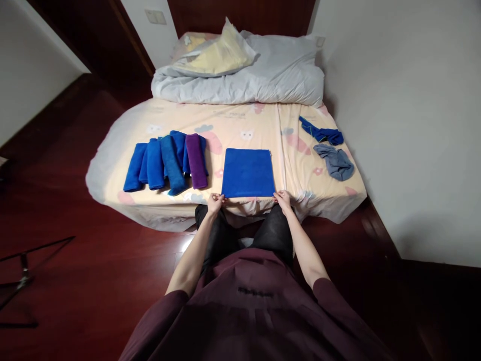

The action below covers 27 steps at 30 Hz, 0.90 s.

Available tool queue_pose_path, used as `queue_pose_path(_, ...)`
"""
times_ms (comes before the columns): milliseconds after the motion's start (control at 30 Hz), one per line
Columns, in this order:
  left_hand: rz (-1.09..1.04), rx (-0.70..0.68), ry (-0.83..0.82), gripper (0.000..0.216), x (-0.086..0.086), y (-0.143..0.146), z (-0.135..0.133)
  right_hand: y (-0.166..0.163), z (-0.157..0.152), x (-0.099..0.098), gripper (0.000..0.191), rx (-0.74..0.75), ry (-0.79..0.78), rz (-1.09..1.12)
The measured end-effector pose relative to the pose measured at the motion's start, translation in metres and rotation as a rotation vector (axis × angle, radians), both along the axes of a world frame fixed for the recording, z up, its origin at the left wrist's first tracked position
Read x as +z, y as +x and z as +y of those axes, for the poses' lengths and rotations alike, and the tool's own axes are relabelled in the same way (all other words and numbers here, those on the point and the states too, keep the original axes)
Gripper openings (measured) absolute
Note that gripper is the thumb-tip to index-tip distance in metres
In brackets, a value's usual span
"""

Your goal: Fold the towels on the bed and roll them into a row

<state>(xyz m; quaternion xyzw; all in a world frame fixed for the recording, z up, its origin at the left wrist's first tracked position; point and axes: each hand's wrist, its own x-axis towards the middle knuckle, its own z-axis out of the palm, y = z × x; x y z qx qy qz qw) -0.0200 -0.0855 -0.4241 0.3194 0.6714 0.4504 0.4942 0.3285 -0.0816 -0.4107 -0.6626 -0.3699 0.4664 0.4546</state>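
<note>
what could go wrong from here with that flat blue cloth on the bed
The blue cloth lies close to the near edge of the bed, so a pull might drag it over. The left hand and right hand are at its near corners; uneven tugging could skew it. The purple roll lies beside it, so the left hand might knock it.

Illumination is moderate and uneven: the bed (240,120) and right wall (394,100) are clearly lit from a source out of frame, apparently overhead, while the floor (93,286) drops to dark red and near black at lower right, with white glare (186,243) beside the left trouser leg (218,235). A soft shadow lies low on the right wall. Wide-angle distortion tilts the walls outward; the blue cloth (248,173) is acceptably sharp, but dark marks on the shirt (255,321) are smeared.
</note>
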Motion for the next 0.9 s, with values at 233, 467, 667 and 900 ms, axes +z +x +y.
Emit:
queue_pose_path(233, 0.033, -0.192, 0.141, 0.049, 0.006, -0.014, 0.015, 0.006, 0.007, 0.004, 0.037, 0.224, 0.126, -0.140)
queue_pose_path(467, 0.335, -0.352, 0.212, 0.045, 0.011, -0.029, 0.032, 0.006, 0.024, 0.003, 0.027, 0.251, 0.212, -0.370)
queue_pose_path(667, 0.589, -0.280, 0.288, 0.021, 0.015, -0.022, 0.040, 0.002, 0.035, 0.003, 0.018, 0.233, 0.363, -0.542)
queue_pose_path(900, 0.421, -0.288, 0.472, 0.013, 0.015, -0.015, 0.042, -0.002, 0.039, -0.004, 0.014, 0.274, 0.408, -0.354)
